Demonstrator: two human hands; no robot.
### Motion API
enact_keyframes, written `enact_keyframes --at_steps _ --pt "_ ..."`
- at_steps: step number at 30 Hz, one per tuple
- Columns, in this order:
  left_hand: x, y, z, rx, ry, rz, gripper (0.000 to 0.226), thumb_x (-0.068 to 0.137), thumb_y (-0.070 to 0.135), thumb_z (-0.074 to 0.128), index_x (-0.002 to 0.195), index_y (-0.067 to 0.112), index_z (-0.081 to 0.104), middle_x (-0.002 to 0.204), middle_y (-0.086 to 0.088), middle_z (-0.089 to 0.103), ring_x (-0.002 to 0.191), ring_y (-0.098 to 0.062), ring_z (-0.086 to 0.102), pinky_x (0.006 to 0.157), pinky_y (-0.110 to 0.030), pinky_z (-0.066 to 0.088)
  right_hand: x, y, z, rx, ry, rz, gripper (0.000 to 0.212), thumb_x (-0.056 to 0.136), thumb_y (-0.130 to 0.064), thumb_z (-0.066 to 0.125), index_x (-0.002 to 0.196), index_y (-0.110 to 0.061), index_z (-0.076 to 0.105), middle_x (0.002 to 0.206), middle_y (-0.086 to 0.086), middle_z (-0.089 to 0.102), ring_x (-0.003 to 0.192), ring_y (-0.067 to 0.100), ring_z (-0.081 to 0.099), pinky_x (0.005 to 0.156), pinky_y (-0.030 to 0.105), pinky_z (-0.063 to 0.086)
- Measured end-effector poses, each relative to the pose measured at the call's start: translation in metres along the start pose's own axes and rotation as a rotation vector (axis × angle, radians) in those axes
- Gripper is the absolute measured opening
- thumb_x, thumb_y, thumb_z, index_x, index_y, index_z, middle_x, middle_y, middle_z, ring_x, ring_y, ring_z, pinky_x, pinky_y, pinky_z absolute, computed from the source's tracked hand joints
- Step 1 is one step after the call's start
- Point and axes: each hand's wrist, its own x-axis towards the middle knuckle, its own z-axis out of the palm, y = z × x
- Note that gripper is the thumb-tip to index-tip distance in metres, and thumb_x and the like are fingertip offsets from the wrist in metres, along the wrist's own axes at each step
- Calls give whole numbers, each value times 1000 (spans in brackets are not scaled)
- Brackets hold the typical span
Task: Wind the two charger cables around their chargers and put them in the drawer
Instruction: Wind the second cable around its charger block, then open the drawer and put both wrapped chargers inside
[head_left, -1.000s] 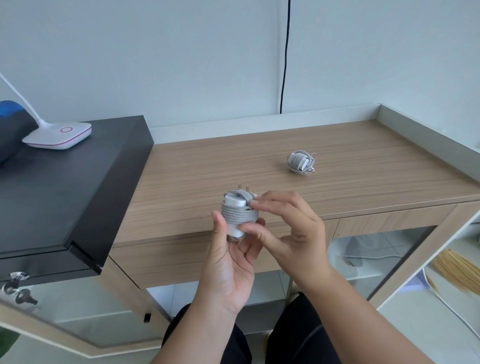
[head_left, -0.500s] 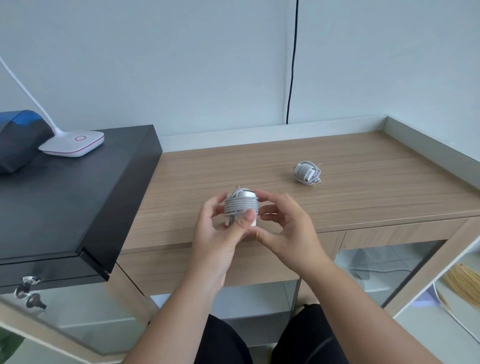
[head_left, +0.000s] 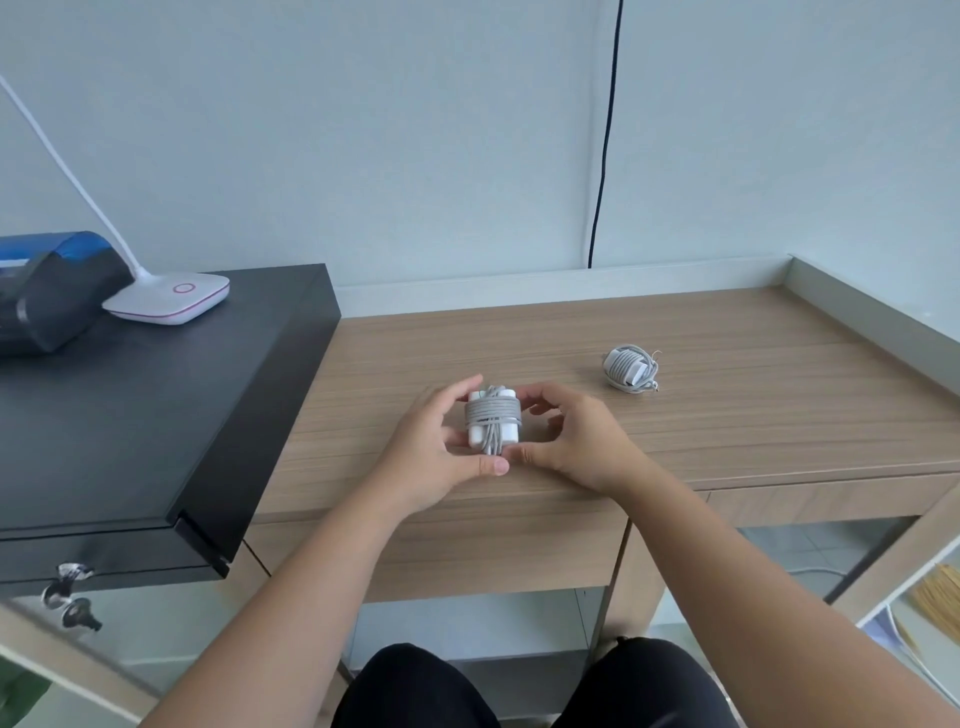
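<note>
A white charger (head_left: 492, 421) wrapped crosswise in grey cable is held between both hands just above the wooden desk (head_left: 727, 415). My left hand (head_left: 434, 452) grips its left side, thumb under it. My right hand (head_left: 576, 441) cups its right side, thumb at the bottom. A second white charger (head_left: 629, 368) with its cable wound round it lies on the desk to the right, apart from both hands. Two shut drawer fronts (head_left: 467, 551) run along the desk's front edge.
A black cabinet (head_left: 156, 415) stands at the left, higher than the desk, with keys (head_left: 70, 592) hanging at its front. On it sit a white lamp base (head_left: 169, 299) and a blue-black bag (head_left: 47, 291). A black cord (head_left: 605, 130) runs down the wall. A raised rim (head_left: 872, 312) borders the desk's right side.
Both hands carried the wound charger forward and down toward the desk top. The charger turned so its wrapped face shows. The second charger has not moved.
</note>
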Motion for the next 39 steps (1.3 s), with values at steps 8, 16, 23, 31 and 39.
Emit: enact_keyframes --at_steps 8,16,23,31,39 --pt "30 -18 -5 158 38 88 70 64 32 89 128 37 59 119 7 59 76 -7 71 73 -22 54 26 14 7 -244 -18 -26 59 71 -46 77 125 -28 59 105 -7 58 101 13 49 89 27 38" --pt "34 -23 -5 156 112 56 42 82 25 76 122 31 65 73 15 53 40 3 45 50 -11 35 20 15 7 -73 81 -24 54 68 -30 83 117 -38 61 107 -17 67 99 8 57 86 31 48" --pt "35 -27 -4 131 136 22 36 80 31 78 114 37 69 83 12 60 47 3 47 57 -14 41 20 15 8 -26 105 7 44 65 -28 86 106 -32 69 101 -16 68 94 6 58 84 33 49" --pt "30 -20 -1 229 204 52 33 82 32 75 114 39 69 58 19 49 39 2 42 47 -8 30 20 15 8 -56 98 -7 47 67 -30 84 110 -34 66 102 -15 68 94 8 60 82 27 49" --pt "23 -21 -6 311 324 174 45 85 44 68 128 43 57 116 21 53 59 -3 55 65 -7 41 18 13 5 -65 80 -12 57 67 -33 84 118 -38 61 105 -15 67 96 7 58 82 21 46"
